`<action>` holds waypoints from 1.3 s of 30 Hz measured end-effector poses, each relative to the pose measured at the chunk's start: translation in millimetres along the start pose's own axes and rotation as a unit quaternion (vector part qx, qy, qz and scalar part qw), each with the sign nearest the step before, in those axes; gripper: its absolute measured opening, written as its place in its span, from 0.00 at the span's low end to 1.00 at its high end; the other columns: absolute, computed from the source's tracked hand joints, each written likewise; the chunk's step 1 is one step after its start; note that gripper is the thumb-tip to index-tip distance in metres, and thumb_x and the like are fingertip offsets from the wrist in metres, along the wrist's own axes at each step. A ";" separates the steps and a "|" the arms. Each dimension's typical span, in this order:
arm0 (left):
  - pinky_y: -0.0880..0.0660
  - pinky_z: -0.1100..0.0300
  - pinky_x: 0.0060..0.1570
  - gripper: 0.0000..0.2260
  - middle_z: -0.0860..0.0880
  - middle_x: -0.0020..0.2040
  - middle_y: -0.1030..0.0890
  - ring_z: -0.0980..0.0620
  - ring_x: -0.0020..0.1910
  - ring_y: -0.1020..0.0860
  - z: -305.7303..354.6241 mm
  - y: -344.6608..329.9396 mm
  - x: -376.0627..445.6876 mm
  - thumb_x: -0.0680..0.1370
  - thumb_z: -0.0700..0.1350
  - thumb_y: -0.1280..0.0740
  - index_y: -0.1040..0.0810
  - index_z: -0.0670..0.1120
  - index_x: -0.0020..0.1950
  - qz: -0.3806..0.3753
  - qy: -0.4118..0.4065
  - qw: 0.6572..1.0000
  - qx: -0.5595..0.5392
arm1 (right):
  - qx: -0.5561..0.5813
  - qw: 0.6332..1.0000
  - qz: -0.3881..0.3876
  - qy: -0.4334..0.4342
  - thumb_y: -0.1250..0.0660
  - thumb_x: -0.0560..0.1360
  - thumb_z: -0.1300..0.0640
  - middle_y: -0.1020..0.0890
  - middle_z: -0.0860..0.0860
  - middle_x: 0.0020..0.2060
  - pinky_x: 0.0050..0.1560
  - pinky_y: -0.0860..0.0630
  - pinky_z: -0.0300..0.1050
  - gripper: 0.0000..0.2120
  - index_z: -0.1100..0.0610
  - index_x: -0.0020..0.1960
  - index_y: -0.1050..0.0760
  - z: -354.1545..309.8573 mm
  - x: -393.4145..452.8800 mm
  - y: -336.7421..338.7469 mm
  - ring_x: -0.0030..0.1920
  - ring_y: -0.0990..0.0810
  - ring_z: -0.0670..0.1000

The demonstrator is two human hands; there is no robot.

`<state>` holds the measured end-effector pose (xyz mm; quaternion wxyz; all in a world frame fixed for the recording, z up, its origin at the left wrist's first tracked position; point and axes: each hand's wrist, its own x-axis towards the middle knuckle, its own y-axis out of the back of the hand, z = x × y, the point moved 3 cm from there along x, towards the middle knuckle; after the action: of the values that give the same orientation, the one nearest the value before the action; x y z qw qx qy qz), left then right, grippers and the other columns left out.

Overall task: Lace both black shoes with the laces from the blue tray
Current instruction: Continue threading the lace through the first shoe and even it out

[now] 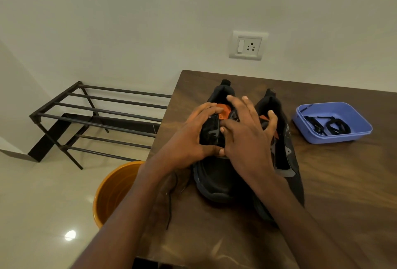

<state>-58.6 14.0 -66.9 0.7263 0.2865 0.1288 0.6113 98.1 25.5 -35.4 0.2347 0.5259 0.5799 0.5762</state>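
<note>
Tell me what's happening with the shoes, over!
Left hand and right hand both working on the left shoe. One lace waits in the blue tray. Nothing blocking.

Left shoe [217, 174] eyelets hidden under both hands; right shoe [285, 150] toe behind forearm.

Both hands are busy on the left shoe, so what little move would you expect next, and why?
Probably feeding the lace end through the next eyelet. The left hand grips the left shoe at its tongue, the right hand works beside it, and a black lace trails loose over the table. Another lace waits in the blue tray for the right shoe.
</note>
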 end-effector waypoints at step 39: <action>0.38 0.64 0.73 0.43 0.58 0.80 0.43 0.62 0.77 0.42 3.0 -5.3 2.7 0.70 0.48 0.18 0.38 0.57 0.79 -0.011 0.000 1.000 0.003 | 0.053 0.975 0.199 -0.086 0.28 0.74 0.58 0.19 0.45 0.56 0.74 0.43 0.69 0.06 0.48 0.47 0.16 20.3 -13.4 10.9 0.60 0.22 0.49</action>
<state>-52.1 15.3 -67.1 0.7320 0.2868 0.1338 0.6033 124.2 19.8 -34.6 0.1358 0.6905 0.4708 0.5321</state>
